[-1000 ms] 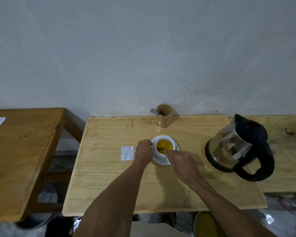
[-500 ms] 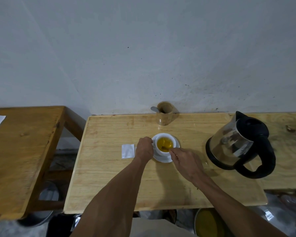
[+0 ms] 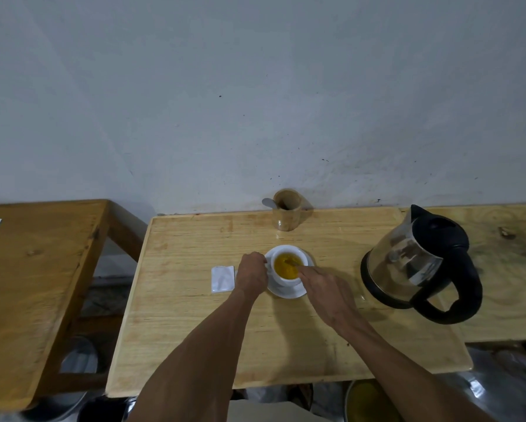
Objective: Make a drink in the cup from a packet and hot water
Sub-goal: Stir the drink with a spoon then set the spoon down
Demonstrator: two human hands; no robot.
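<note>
A white cup (image 3: 287, 279) full of yellow-orange drink stands on a white saucer (image 3: 289, 292) in the middle of the wooden table (image 3: 194, 315). My left hand (image 3: 251, 274) grips the cup's left side at its handle. My right hand (image 3: 322, 287) pinches a spoon (image 3: 290, 262) whose bowl is dipped in the drink. A flat white packet (image 3: 222, 279) lies on the table just left of my left hand. The glass-and-black kettle (image 3: 420, 266) stands to the right, its handle toward me.
A wooden holder (image 3: 287, 214) with a spoon in it stands at the back by the wall. A second wooden table (image 3: 27, 284) sits to the left, across a gap. Metal pots (image 3: 368, 403) show below the table's front edge.
My right hand has shifted slightly around the cup with the spoon in the drink. My left hand has stayed on the cup. The view has shifted slightly.
</note>
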